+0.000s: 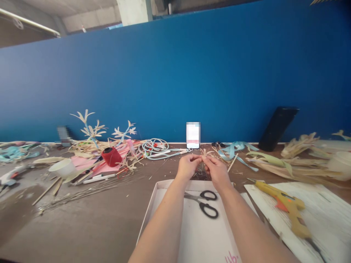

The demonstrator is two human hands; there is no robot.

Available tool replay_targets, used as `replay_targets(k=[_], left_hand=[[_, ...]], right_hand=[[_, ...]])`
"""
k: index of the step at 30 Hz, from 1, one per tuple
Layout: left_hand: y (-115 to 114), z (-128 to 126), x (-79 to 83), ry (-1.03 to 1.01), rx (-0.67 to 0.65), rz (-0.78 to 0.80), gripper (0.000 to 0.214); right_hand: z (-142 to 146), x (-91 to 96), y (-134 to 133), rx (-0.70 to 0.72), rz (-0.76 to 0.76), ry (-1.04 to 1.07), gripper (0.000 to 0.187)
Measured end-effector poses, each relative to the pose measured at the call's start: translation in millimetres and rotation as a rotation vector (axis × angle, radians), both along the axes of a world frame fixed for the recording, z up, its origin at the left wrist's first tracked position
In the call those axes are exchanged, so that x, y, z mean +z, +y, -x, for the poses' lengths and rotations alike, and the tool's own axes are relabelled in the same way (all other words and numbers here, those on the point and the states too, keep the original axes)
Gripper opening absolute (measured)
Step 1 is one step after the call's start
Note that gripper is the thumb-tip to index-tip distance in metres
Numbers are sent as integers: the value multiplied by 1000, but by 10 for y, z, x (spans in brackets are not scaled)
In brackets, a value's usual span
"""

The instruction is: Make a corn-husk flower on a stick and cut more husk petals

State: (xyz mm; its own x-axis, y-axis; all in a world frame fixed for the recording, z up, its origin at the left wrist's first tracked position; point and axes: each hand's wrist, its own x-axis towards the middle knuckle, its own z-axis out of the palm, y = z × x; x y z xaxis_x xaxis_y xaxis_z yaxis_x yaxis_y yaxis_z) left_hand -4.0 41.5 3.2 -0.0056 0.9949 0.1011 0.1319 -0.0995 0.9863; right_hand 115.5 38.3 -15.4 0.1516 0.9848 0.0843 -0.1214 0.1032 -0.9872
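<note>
My left hand (189, 166) and my right hand (216, 168) meet above the far edge of a shallow white box lid (167, 199). Both are closed, fingertips pinched together around a small pale piece of dried husk (204, 152). The fingers cover most of it, so its full shape is hidden. Below my wrists, black-handled scissors (208, 204) lie in the lid, their blades partly behind my left forearm. Just beyond my hands, a phone (193, 135) with a lit screen leans against the blue partition (175, 80).
A yellow glue gun (287, 208) rests on papers (329, 204) at right, near dried husks (296, 168) and light blue ribbon (236, 148). Left are a red spool (112, 157), a white cup (62, 168), thin wires (93, 191), a coiled cord (155, 148) and husk flowers (94, 129).
</note>
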Motion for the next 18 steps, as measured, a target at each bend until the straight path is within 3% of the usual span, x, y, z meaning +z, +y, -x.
replay_targets(k=[11, 18], left_hand=[[-5, 17, 2, 125, 59, -26, 23], [-21, 24, -7, 365, 217, -138, 15]], right_hand=[[-8, -14, 2, -41, -24, -133, 49], [-3, -9, -3, -57, -22, -161, 46]])
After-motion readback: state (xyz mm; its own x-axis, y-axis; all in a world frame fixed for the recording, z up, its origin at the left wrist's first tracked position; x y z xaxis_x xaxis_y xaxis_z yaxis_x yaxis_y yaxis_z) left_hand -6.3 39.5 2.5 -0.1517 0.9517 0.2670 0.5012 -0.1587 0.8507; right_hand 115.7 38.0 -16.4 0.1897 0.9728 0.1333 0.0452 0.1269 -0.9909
